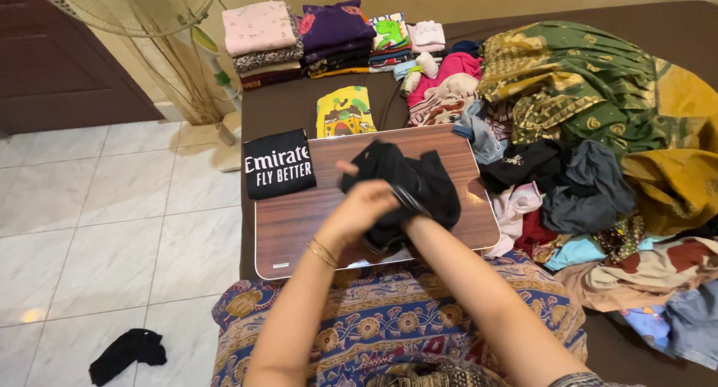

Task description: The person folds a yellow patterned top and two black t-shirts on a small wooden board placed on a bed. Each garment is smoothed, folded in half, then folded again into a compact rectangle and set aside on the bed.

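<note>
Head view looks down on a black garment (407,185) bunched in both hands above a wooden lap board (299,222) that serves as the counter. The cloth is dark, soft and crumpled, with folds fanning out toward the far side and one lobe hanging toward the board's right edge. The left hand (363,207), with thin gold bangles (323,252) at its wrist, has its grip clenched on the near part of the garment, thumb up. The right hand (419,222) is mostly buried in the cloth; its grip is hidden, so I cannot tell how it holds.

The board rests on a brown bed (277,106), its near edge over the person's patterned skirt (374,327). Its left half is bare wood, giving open room there. A folded black shirt with white lettering (278,174) overlaps the board's far-left corner, and a folded yellow printed piece (345,112) lies just beyond the far edge. Stacks of folded clothes (329,39) sit at the far end of the bed. A loose heap of unfolded laundry (598,155) crowds the board's right edge, touching it. The bed's left edge drops to a white tiled floor (97,230), where a small black cloth (129,353) lies apart.
</note>
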